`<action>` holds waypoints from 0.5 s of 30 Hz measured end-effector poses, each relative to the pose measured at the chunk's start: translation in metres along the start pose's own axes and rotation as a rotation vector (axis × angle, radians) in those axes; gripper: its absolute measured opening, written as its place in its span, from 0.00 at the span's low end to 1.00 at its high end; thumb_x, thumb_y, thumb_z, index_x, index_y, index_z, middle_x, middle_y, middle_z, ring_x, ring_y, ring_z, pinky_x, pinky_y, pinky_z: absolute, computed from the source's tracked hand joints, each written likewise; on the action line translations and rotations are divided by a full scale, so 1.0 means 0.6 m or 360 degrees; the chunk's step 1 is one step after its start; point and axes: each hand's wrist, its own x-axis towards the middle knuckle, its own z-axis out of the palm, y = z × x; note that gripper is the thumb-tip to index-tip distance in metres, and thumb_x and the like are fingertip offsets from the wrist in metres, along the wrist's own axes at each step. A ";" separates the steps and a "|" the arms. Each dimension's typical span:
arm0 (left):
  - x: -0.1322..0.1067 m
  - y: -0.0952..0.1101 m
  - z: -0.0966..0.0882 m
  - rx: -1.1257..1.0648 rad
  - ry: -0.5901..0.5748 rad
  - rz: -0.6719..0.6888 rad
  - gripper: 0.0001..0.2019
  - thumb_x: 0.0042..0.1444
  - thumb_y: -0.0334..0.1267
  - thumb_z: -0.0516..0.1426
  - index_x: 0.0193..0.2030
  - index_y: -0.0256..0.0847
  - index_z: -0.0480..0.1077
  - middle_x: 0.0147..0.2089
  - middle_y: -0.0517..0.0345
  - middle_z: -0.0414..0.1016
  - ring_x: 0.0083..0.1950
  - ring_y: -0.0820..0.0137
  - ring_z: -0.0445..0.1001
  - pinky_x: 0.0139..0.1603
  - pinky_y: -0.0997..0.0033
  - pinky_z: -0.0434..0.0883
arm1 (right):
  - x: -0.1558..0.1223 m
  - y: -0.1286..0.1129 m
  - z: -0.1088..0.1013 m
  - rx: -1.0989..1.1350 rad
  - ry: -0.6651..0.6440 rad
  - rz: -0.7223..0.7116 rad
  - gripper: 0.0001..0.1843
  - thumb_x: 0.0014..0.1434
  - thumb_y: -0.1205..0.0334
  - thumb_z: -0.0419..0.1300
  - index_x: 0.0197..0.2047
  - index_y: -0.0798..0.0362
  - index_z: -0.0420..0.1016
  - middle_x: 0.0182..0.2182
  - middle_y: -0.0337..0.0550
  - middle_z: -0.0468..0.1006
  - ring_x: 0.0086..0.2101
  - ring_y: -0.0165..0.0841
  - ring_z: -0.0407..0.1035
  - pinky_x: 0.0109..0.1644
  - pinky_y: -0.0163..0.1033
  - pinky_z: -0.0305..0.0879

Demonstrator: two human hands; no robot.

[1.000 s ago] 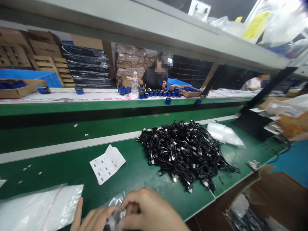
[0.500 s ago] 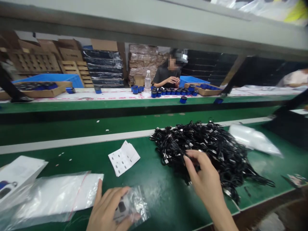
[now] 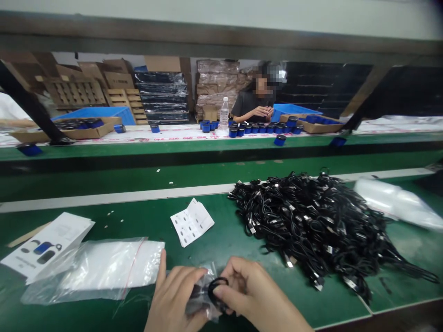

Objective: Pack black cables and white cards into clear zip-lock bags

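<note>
The cable (image 3: 212,295) was pinched in the fingers of your right hand (image 3: 252,290), just beside the clear bag (image 3: 198,297) clamped in your left hand (image 3: 173,299), where gathering its loops small probably served best.

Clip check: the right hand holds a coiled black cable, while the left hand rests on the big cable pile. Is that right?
Not quite: the left hand is holding a small clear bag, away from the big cable pile. The head view shows this. The right hand does hold a coiled black cable.
</note>
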 end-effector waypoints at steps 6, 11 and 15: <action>-0.003 0.000 0.003 0.0037 0.0075 -0.0032 0.18 0.52 0.46 0.59 0.44 0.36 0.64 0.35 0.59 0.75 0.35 0.70 0.75 0.68 0.61 0.30 | -0.002 0.002 0.027 -0.0226 0.0275 -0.0297 0.05 0.55 0.63 0.57 0.28 0.52 0.71 0.22 0.36 0.74 0.23 0.27 0.66 0.27 0.30 0.58; -0.014 0.001 0.014 0.0052 0.0175 -0.0116 0.15 0.53 0.41 0.57 0.45 0.37 0.64 0.34 0.58 0.75 0.35 0.69 0.74 0.68 0.62 0.35 | -0.002 0.017 0.050 -0.0465 0.0142 -0.0674 0.15 0.50 0.62 0.62 0.43 0.48 0.75 0.36 0.41 0.79 0.33 0.36 0.74 0.35 0.32 0.66; -0.024 0.003 0.021 -0.0172 0.0190 -0.0292 0.17 0.51 0.38 0.57 0.49 0.39 0.64 0.35 0.60 0.75 0.35 0.69 0.75 0.67 0.59 0.38 | 0.013 0.035 0.076 -0.0607 0.0408 -0.0865 0.08 0.55 0.62 0.56 0.35 0.50 0.77 0.30 0.41 0.78 0.26 0.34 0.73 0.27 0.33 0.64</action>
